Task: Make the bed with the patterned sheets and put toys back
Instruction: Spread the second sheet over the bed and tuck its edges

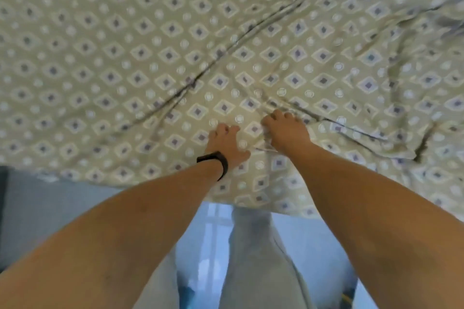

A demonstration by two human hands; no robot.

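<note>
A patterned sheet (155,40), pale yellow-green with rows of blue-and-white diamonds and small white rings, covers the bed and fills almost the whole upper part of the head view. Its near edge hangs over the side of the bed just in front of the person. A long dark crease (233,44) runs diagonally from the upper right down toward the lower left, and the cloth on the right side lies rumpled in loose folds (401,133).

Both arms reach forward to the sheet near the bed's edge, the 2 hands close beside each other but apart. The left hand (226,144) lies on the cloth with its fingers (223,130) bent down into it; the view is blurred and I cannot tell whether they press it or pinch it. A black wristband (216,162) circles the left wrist. The right hand (286,130) has its fingers (278,116) curled over a small bunched ridge of the sheet, and pulled wrinkles fan out from that spot, so it grips the cloth.

Below the arms, the person's legs in light grey trousers (256,258) stand on a glossy pale blue floor (211,233) that shows a window's reflection. A grey surface (50,208) lies at the lower left beneath the sheet's hanging edge.
</note>
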